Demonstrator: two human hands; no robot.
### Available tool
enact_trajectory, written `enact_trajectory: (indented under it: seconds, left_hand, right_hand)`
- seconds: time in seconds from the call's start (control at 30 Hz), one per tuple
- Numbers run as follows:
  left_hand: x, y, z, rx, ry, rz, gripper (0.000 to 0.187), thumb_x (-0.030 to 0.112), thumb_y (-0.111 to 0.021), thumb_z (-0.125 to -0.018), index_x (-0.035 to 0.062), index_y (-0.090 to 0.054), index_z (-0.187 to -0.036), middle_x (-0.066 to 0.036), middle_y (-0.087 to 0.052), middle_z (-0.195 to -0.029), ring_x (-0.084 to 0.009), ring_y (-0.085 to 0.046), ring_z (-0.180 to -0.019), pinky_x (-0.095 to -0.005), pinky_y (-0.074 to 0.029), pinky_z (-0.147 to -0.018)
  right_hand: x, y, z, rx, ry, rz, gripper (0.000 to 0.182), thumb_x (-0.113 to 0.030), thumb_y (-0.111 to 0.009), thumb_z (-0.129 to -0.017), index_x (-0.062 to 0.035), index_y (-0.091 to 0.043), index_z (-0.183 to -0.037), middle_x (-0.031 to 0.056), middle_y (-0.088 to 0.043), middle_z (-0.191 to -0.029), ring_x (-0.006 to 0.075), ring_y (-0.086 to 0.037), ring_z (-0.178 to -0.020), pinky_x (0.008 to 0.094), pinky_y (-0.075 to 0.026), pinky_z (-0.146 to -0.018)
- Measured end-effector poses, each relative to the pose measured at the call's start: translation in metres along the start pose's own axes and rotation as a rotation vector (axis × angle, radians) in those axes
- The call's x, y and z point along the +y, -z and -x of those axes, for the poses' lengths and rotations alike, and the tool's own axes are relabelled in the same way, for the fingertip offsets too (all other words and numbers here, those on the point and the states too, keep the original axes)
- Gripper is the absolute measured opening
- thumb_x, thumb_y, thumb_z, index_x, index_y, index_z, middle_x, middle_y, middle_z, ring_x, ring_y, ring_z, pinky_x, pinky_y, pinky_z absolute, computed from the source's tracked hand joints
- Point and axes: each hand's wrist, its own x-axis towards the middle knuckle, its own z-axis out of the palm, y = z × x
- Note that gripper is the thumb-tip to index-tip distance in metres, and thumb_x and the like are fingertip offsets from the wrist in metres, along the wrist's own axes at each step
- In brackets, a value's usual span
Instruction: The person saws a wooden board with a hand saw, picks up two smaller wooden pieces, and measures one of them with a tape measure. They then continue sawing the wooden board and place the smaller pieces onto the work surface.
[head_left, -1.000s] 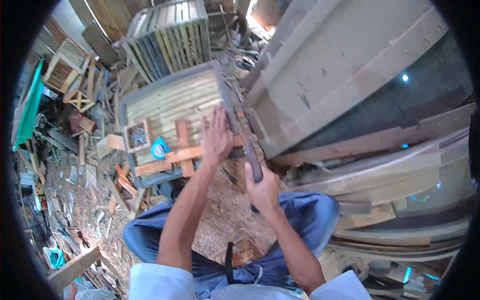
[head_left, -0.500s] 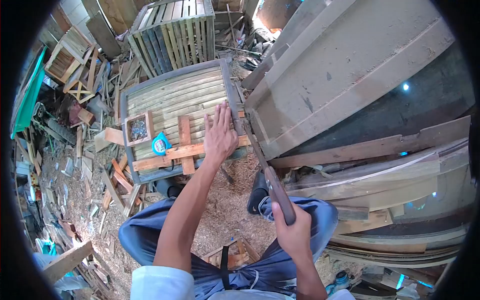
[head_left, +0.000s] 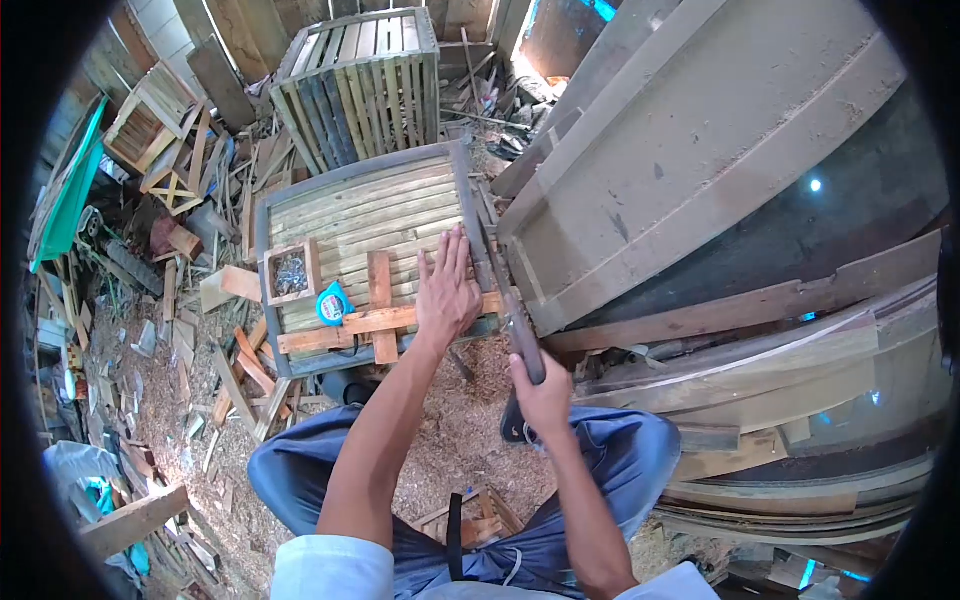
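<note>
My left hand lies flat with fingers spread on a wooden strip, pressing it onto a slatted wooden panel. A second short strip crosses under the first. My right hand grips the handle of a hand saw, whose blade runs up along the panel's right edge beside my left hand. A blue tape measure and a small wooden box of nails rest on the panel to the left.
Large grey boards lean at the right. A slatted crate stands behind the panel. Wood offcuts and sawdust cover the ground, and stacked planks lie at the right.
My right hand has pushed the saw forward again after drawing it back half a second ago. My left hand stays pressed on the strip.
</note>
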Motion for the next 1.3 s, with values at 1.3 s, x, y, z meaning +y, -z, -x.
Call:
enact_trajectory:
  seconds: [1.3]
  left_hand:
    - [0.002,-0.009,-0.013,0.046,0.037,-0.005,0.058,0.025,-0.037,-0.093,0.0007,-0.03,-0.145,-0.011,-0.023,-0.158,-0.0265,-0.02,-0.147,-0.0577,-0.013,-0.117]
  right_hand:
    - [-0.026,0.003,0.006,0.031,-0.297,-0.244,0.029,-0.025,-0.063,-0.089,0.0027,-0.062,-0.084,0.0111,-0.059,-0.06,0.0217,-0.062,-0.055,0.0375,-0.047,-0.052]
